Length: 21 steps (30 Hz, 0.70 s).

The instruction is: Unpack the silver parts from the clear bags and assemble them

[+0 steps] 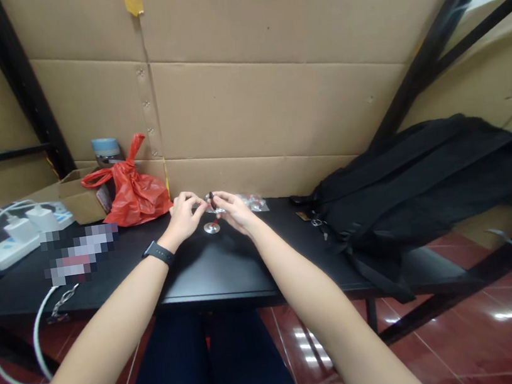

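Both my hands meet over the black table, close to the cardboard back wall. Between the thumb and fingers of my right hand (234, 211) is a small dark-red object, too small to name. A round silvery disc (212, 228) on a short reddish stem shows just below it; whether the two are one piece I cannot tell. My left hand (187, 215), with a black band at the wrist, has thumb and forefinger pinched at the object's left side. What lies in that pinch is too small to make out. Clear plastic packets (255, 202) with red bits lie behind my right hand.
A tied red plastic bag (137, 193) stands left of my hands, near a small cardboard box (80, 197) and a blue-lidded container (106, 148). Farther left lies a white power strip (11, 248) with cables. A black backpack (425, 174) covers the table's right end.
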{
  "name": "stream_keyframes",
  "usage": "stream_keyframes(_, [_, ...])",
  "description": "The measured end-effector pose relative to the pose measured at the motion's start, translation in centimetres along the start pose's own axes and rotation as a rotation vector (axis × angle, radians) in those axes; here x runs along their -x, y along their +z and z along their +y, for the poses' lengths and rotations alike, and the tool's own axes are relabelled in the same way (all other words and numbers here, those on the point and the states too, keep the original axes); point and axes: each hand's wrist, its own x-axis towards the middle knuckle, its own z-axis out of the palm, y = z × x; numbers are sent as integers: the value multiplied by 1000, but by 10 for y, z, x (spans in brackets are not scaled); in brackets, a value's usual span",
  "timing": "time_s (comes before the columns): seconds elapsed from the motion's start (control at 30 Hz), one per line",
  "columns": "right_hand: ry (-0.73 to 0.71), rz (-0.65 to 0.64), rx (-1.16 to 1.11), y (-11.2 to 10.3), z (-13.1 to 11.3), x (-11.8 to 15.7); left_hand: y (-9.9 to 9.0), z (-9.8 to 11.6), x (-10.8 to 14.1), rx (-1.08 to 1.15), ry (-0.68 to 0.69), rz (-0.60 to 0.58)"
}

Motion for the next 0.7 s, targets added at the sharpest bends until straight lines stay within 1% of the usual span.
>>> stream_keyframes(0.17, [-8,-32,-73,1,-3,3,0,12,2,-11,6,96])
stream_keyframes(0.37, [-57,-59,-11,2,-1,4,0,17,4,-33,-9,166])
stream_keyframes(0.53, [-121,-37,13,4,1,3,0,19,4,-28,-31,169])
stream_keyframes(0.7, [-165,12,70,9,-1,3,0,20,4,-29,-71,164])
